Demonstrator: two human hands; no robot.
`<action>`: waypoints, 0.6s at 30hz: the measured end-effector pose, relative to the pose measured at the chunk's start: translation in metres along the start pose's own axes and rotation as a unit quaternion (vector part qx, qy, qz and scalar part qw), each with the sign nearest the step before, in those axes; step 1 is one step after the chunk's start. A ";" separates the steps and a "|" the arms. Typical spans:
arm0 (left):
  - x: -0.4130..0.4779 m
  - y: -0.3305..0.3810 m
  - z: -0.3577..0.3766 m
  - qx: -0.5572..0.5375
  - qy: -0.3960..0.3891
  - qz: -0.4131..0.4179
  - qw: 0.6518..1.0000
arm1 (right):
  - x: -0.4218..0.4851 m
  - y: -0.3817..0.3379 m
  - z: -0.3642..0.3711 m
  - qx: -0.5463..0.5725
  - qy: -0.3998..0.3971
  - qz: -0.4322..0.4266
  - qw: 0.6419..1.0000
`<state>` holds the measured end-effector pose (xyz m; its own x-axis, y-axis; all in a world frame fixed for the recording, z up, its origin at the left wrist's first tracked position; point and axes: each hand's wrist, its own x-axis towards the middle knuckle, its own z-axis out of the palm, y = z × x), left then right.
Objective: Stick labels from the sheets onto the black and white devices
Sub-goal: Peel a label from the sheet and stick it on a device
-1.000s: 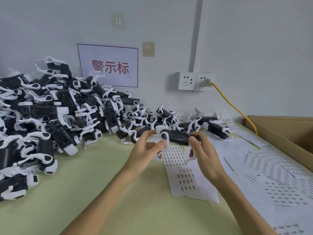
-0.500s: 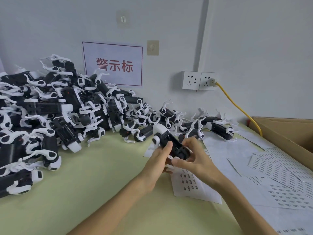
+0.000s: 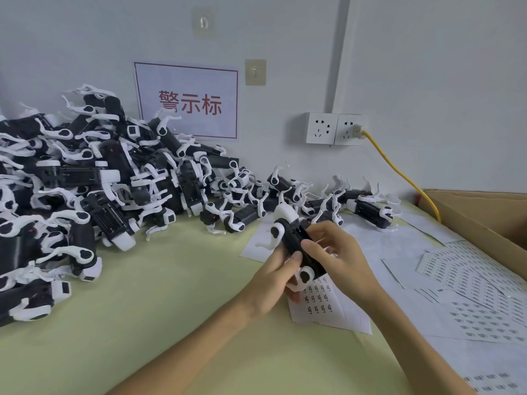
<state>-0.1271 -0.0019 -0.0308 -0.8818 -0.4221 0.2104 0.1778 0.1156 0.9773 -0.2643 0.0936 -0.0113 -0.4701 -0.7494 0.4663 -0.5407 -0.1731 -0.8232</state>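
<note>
**One black-bodied, white-armed plastic device (image 3: pixel 293 238) was up in both hands, just above the white printed label sheet (image 3: pixel 342 312).**

Well left of that sheet sat the big heap of black-and-white devices (image 3: pixel 94 195), waiting their turn. Over the sheet, the left hand (image 3: pixel 271 280) curled round the device's lower end. The right hand (image 3: pixel 342 258) clamped the body, thumb flat on the black face. It looked like a label being pressed down, though none showed. Next, I'd judge: set this one aside and peel a fresh label off the sheet.

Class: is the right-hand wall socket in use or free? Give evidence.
In use: the right socket holds a plug with a yellow cable.
</note>
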 end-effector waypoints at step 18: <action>-0.008 0.007 0.004 -0.023 -0.015 -0.015 1.000 | 0.004 0.001 -0.012 0.205 -0.103 0.083 0.970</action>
<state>-0.1207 0.0055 -0.0256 -0.8997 -0.3975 0.1804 0.1700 0.0615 0.9835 -0.2747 0.0977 -0.0060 -0.3552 -0.8930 0.2764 -0.1260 -0.2473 -0.9607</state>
